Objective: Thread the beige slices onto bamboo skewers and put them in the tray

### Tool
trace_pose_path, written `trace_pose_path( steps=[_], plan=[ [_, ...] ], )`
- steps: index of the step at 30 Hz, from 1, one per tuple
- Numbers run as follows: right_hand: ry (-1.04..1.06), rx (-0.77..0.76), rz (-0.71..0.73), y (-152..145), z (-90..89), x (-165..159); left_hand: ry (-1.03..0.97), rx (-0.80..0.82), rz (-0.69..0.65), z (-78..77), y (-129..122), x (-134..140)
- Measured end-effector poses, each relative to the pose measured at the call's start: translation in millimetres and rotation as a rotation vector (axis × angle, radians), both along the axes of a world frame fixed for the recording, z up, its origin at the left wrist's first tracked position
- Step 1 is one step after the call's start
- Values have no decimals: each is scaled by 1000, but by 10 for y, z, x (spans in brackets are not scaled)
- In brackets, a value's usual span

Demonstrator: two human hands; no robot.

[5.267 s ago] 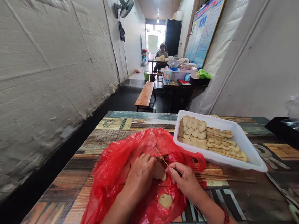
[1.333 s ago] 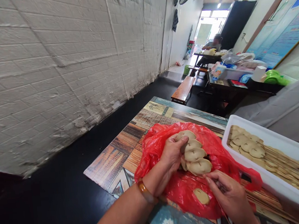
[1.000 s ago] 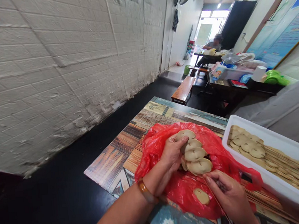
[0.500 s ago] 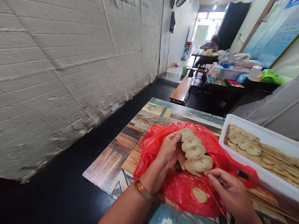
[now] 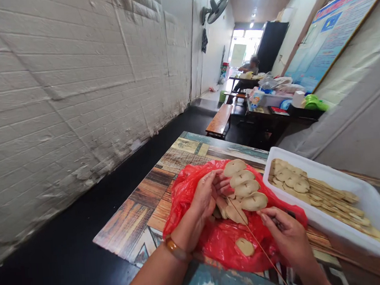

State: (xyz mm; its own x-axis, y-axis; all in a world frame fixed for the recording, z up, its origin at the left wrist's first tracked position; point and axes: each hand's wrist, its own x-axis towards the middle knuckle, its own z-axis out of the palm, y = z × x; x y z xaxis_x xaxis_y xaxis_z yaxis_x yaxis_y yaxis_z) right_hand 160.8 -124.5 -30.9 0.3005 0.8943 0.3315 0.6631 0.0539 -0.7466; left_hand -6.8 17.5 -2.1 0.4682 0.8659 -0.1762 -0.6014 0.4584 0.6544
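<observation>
Several flat, beige oval slices [image 5: 247, 188] overlap in a row on a skewer, each with a small slit. My right hand [image 5: 287, 236] pinches at the lower end of this row with thumb and forefinger; the skewer's handle is mostly hidden by the hand. To the left, my left hand [image 5: 205, 196] is cupped with its fingers apart beside the row, holding nothing. Loose slices [image 5: 237, 213] are piled under the row on a red plastic bag [image 5: 214, 250]. A thin stick [image 5: 259, 244] slants across the bag. One single slice [image 5: 244, 246] lies nearer me.
A white plastic tub [image 5: 335, 175] on the right holds skewered slices [image 5: 339, 203]. The wood-patterned table [image 5: 132, 208] carries the bag and tub. Beyond stand a bench [image 5: 219, 119] and a cluttered table [image 5: 263, 109]; a person [image 5: 249, 65] sits farther back.
My left hand has let go of the top slice and its fingers have spread. The row has come away from the pile, showing more of the stick. The view has shifted slightly right.
</observation>
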Motion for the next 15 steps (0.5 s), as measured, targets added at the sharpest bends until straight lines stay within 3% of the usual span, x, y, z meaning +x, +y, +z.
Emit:
trace_pose_path(
  steps=[4,8,12,15],
  plan=[
    [-123,66,-81,-80,247,257,19,45,-28,-36,43,-15],
    [-329,81,-195,-212,616,785,67,45,-42,-38,93,-14],
    [-622,-71,-330,-264,857,1414,80,55,-66,-27,118,-20],
    [-666,-153,-375,-215,866,1785,88,53,-81,-30,126,-28]
  ],
)
